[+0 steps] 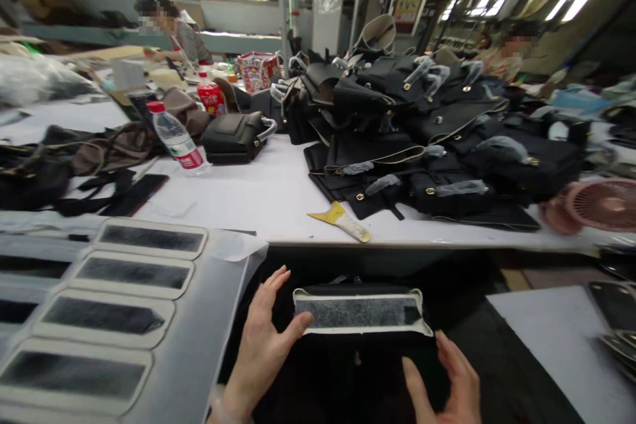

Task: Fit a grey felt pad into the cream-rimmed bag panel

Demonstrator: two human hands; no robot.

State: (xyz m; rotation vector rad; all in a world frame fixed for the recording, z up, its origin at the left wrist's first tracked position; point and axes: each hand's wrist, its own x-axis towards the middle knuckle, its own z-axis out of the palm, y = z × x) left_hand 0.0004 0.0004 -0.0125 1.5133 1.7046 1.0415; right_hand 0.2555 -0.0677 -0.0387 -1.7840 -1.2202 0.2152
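In front of me is a black bag piece with an upright-facing end panel point(362, 315), which has a pale rim and a dark, rough rectangle in its middle. My left hand point(265, 338) is at the panel's left end, fingers stretched up and apart, with the thumb tip on or just over its corner. On the other side, my right hand point(444, 377) has thumb and fingers spread, close to the lower right corner. Whether its fingertips touch the bag I cannot tell. The dark body below the panel merges with the dark surroundings.
At left, several similar pale-edged panels point(124, 278) lie in a row on a grey sheet. The white table ahead point(248, 202) bears a pile of black bags point(397, 112), a water bottle point(176, 139), a yellow-tipped tool point(340, 220) and a pink fan point(596, 205). People work farther back.
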